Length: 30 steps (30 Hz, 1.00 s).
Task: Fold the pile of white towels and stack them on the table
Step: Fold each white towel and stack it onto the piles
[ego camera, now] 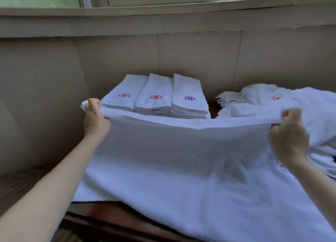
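A large white towel [181,169] is spread across the table, its far edge lifted and stretched between my hands. My left hand [95,119] grips the far left corner. My right hand [289,136] grips the far right corner. Behind the lifted edge stand three stacks of folded white towels [154,94] side by side, two with a red flower emblem and one with a blue one. At the right lies a loose pile of unfolded white towels [272,99], one showing a red emblem.
The dark wooden table [101,212] shows at its near left edge below the towel. A beige tiled wall [181,56] rises right behind the stacks, with a window sill above. A brown surface lies to the left of the table.
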Tool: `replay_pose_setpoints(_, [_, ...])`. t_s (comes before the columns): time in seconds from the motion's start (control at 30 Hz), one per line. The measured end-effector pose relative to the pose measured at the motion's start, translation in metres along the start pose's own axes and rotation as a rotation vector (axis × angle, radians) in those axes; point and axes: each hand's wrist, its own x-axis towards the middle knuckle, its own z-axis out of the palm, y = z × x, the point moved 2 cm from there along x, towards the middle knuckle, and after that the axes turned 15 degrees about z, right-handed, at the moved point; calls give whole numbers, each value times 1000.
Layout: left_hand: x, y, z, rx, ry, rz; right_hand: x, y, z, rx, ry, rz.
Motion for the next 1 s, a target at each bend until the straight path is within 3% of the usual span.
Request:
replay_pose_setpoints(0.1, [-35, -14, -10, 134, -234, 50, -33, 30, -17, -156, -53, -51])
replay_pose_setpoints(0.23, [-95, -42, -15, 280, -810, -154, -77, 79, -17, -615, -396, -81])
replay_pose_setpoints(0.33, [-110, -42, -29, 314, -943, -245, -88, 87, -17, -708, -454, -100])
replay_pose_setpoints(0.5, [-107, -16, -46, 572, -1032, -425, -91, 82, -18, -673, -450, -68])
replay_pose_setpoints(0.6, [-107, 21, -34, 708, -1119, -339, -94, 79, -21, -658, -443, -53])
replay_pose_setpoints(0.73, [-119, 81, 12, 517, -1132, -79, -97, 77, -25, -649, -461, -36])
replay_pose_setpoints(0.87, [-139, 136, 52, 260, -1085, -35, -101, 82, -32, -645, -486, -29])
replay_pose_setpoints(1.0, [-151, 146, 65, 230, -929, 1, -110, 96, -43, -682, -512, 17])
